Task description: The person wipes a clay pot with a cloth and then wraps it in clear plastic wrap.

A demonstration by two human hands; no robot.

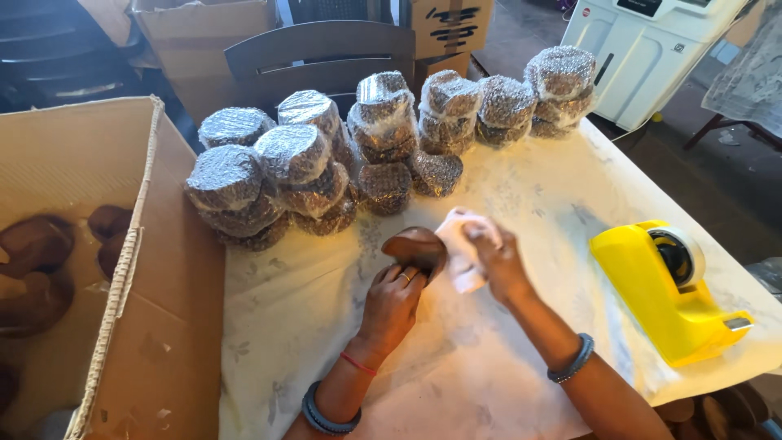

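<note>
My left hand (pixel 393 303) grips a small brown bowl-shaped piece (pixel 415 246) over the table, holding it from below. My right hand (pixel 498 259) presses a white cloth (pixel 458 244) against the right side of that brown piece. Both wrists wear dark bangles, and the left also has a thin red thread. Behind the hands stand piles of round items wrapped in bubble wrap (pixel 293 171), stacked two or three high across the back of the table.
A large open cardboard box (pixel 155 269) at the left holds several more brown pieces (pixel 37 244). A yellow tape dispenser (pixel 664 285) sits at the right on the pale tablecloth (pixel 456 383). A dark chair (pixel 322 53), more cartons and a white machine (pixel 643 49) stand behind.
</note>
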